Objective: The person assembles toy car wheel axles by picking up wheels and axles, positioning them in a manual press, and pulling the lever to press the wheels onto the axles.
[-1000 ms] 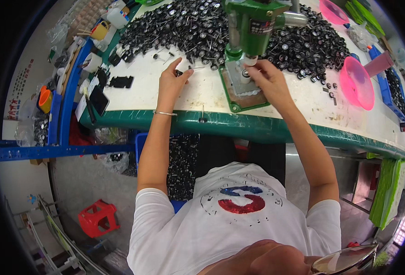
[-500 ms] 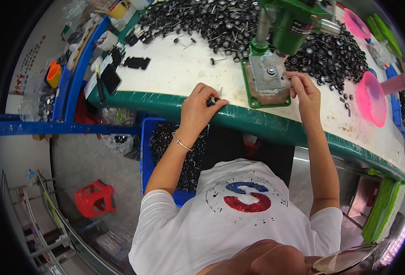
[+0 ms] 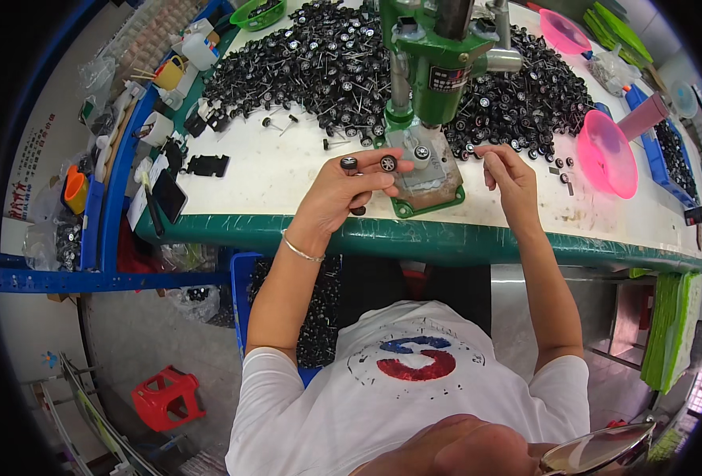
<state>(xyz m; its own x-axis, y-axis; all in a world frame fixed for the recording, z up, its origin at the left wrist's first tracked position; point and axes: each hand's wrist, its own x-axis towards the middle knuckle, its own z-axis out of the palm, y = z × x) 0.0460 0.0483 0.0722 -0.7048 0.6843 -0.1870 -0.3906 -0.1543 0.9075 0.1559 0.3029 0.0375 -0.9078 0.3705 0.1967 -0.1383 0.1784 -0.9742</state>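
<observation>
My left hand (image 3: 336, 190) is closed around several small black toy wheels (image 3: 388, 163) with silvery hubs. One wheel shows at the fingertips, others stick out above and below the fingers. Just beyond these fingertips stands the green hand press (image 3: 438, 79). A wheel (image 3: 422, 152) sits hub up on its metal base plate (image 3: 446, 178), under the ram. To the right of the press, my right hand (image 3: 513, 186) has its fingers bent in a pinch near the plate's edge. A dark wheel lies close to its fingertips; whether they grip anything is unclear.
A big heap of black wheels with metal axles (image 3: 303, 67) spreads behind the press. Pink bowls (image 3: 607, 155) stand on the right, a green basket (image 3: 257, 14) at the far left. A phone (image 3: 168, 196) lies near the table's green edge (image 3: 327, 236). A blue crate is below.
My left hand has moved forward from the table edge to the press, turning so the wheels in it show. The view has shifted, so the press appears further left. My right hand stays beside it.
</observation>
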